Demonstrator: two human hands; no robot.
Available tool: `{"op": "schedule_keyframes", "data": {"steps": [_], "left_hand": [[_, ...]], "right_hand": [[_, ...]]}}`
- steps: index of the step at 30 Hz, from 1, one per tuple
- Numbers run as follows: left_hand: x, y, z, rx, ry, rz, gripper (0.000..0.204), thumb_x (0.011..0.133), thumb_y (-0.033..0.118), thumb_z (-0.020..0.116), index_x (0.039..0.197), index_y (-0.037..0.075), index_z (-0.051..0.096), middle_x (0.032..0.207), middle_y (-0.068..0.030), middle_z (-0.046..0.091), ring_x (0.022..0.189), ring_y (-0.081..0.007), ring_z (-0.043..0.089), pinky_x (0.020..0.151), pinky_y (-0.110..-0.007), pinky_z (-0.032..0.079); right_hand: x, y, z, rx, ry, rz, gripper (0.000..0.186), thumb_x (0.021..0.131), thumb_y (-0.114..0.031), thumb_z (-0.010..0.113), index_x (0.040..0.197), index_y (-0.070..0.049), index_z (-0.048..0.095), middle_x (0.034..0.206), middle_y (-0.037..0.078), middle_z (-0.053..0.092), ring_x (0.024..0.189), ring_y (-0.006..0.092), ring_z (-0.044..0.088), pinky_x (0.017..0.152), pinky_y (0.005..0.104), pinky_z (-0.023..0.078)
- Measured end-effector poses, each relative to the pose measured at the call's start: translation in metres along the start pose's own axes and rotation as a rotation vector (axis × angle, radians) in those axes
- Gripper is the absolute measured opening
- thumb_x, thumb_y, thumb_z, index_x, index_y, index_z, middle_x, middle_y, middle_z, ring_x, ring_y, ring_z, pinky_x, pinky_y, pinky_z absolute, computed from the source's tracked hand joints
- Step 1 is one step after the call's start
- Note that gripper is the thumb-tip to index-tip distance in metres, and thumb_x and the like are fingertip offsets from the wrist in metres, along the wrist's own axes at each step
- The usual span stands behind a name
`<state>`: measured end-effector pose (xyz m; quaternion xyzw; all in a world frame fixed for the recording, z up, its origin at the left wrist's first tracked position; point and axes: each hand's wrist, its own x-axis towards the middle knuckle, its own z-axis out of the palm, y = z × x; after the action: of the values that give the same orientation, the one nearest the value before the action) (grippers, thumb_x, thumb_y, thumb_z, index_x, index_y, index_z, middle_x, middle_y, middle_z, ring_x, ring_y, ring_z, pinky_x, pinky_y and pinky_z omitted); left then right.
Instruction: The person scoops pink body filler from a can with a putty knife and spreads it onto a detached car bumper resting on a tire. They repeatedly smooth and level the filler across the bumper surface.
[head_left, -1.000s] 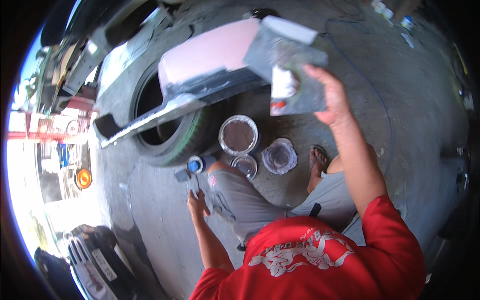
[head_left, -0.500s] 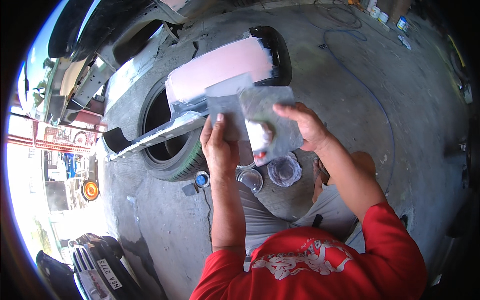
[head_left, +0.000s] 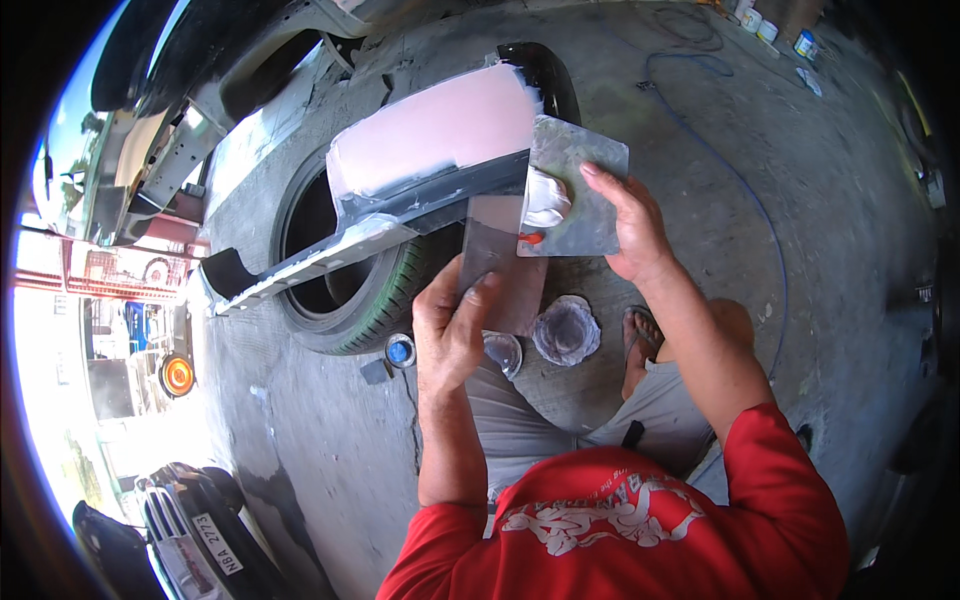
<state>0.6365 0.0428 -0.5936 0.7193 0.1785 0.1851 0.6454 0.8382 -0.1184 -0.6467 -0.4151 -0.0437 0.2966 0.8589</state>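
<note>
My right hand [head_left: 628, 225] grips a grey flat mixing board [head_left: 580, 195] that carries a lump of white filler with a red streak [head_left: 545, 205]. My left hand [head_left: 450, 325] holds a thin metal spreader blade [head_left: 505, 265], its upper edge reaching up to the board. Just beyond both hands a car body panel coated in pale pink filler [head_left: 435, 130] lies across a black tyre [head_left: 345, 280].
On the concrete floor below my hands stand a round open tin [head_left: 566, 330], a smaller clear lid [head_left: 502, 352] and a small blue-capped container [head_left: 400, 351]. My sandalled foot [head_left: 640, 340] rests beside them. A blue hose [head_left: 740, 180] curls at the right. Several cans [head_left: 775, 25] sit far back.
My left hand came up from the floor and took the spreader blade to the board. My right hand lowered the board from high on the right to in front of the panel.
</note>
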Motion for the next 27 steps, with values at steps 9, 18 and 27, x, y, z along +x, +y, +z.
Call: {"op": "schedule_keyframes", "data": {"steps": [9,18,27], "left_hand": [[-0.041,-0.059,0.0,0.173,-0.409,-0.02,0.047,0.111,0.015,0.067,0.153,-0.006,0.064,0.128,-0.0137,0.079,0.117,-0.0183,0.073,0.102,-0.035,0.057],[-0.077,-0.075,-0.098,-0.843,0.185,0.01,0.062,0.101,0.021,0.076,0.155,-0.003,0.054,0.143,-0.0162,0.07,0.131,-0.0299,0.07,0.115,-0.046,0.055],[-0.029,-0.05,-0.112,-0.061,0.347,0.284,0.051,0.091,-0.019,0.061,0.135,-0.002,0.078,0.135,-0.0189,0.079,0.127,-0.033,0.076,0.11,-0.04,0.06]], "right_hand": [[-0.001,0.003,0.016,0.158,0.005,0.1,0.037,0.11,-0.031,0.074,0.138,-0.006,0.072,0.131,0.006,0.077,0.116,0.0211,0.075,0.103,0.039,0.06],[-0.007,0.006,0.025,0.193,-0.442,0.228,0.05,0.113,-0.04,0.067,0.15,-0.006,0.062,0.138,0.011,0.073,0.121,0.029,0.076,0.078,0.0554,0.068],[-0.022,0.042,0.04,0.064,-0.507,0.462,0.044,0.114,-0.032,0.067,0.145,-0.001,0.066,0.132,0.013,0.074,0.111,0.029,0.08,0.084,0.0466,0.072]]}}
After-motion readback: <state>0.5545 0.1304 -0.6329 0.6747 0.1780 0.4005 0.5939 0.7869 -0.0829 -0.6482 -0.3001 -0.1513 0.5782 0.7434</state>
